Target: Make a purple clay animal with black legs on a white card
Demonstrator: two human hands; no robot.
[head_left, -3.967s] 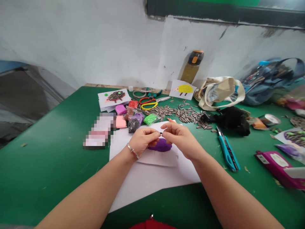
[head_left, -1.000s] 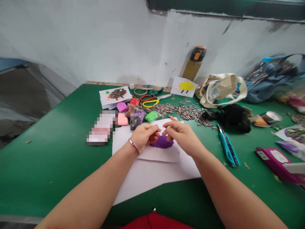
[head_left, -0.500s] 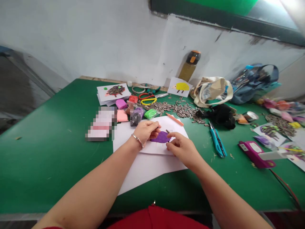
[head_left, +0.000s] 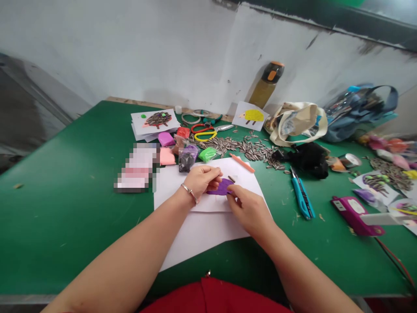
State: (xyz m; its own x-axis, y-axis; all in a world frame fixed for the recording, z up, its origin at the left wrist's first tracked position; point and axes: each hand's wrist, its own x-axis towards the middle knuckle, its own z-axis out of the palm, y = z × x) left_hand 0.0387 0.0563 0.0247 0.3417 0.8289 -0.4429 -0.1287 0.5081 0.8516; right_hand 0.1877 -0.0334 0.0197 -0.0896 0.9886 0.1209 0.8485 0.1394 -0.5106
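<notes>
White paper (head_left: 234, 165) lies in front of me with a flat purple clay shape (head_left: 222, 187) on it, and thin legs are drawn below the shape. My left hand (head_left: 202, 181), with a silver bangle at the wrist, is closed in a pinch over the shape's left end. Whether it holds anything is hidden. My right hand (head_left: 248, 205) has thumb and finger pinched together at the shape's right edge; what lies between them I cannot make out. A striped sunflower seed (head_left: 231, 178) rests by the shape's upper right edge. More paper (head_left: 195, 239) lies beneath.
Loose sunflower seeds (head_left: 257, 151) spread behind the paper. Around it are bagged clay (head_left: 187, 158), an orange clay tool (head_left: 241, 163), scissors (head_left: 206, 134), a blue utility knife (head_left: 302, 195) and a blurred-out pink object (head_left: 137, 167). A bottle (head_left: 265, 87) stands by the wall.
My right hand has moved down onto the purple shape's right edge, its fingers now closer together. The left hand keeps its pinch. The view has shifted slightly.
</notes>
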